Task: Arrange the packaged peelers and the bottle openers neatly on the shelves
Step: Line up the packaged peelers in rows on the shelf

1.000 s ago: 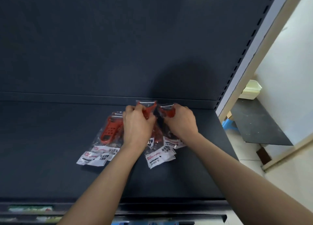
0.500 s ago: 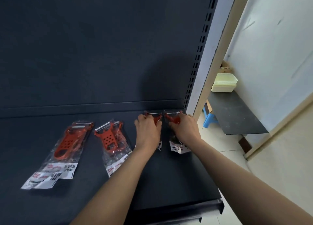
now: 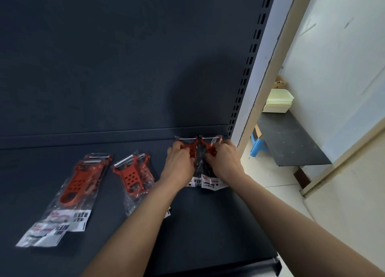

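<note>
Slid two packaged peelers (image 3: 192, 148) rightward into shelf's (image 3: 208, 224) back corner, gripping one with left hand (image 3: 179, 162), one with right hand (image 3: 226, 162), fingers curled. Risks overlapping or skewing them if pressed unevenly.

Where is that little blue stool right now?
In the head view, the blue stool stands on the floor on the right, just past the shelf's upright post, at the left end of the dark bench and below the stacked pale tubs.
</note>
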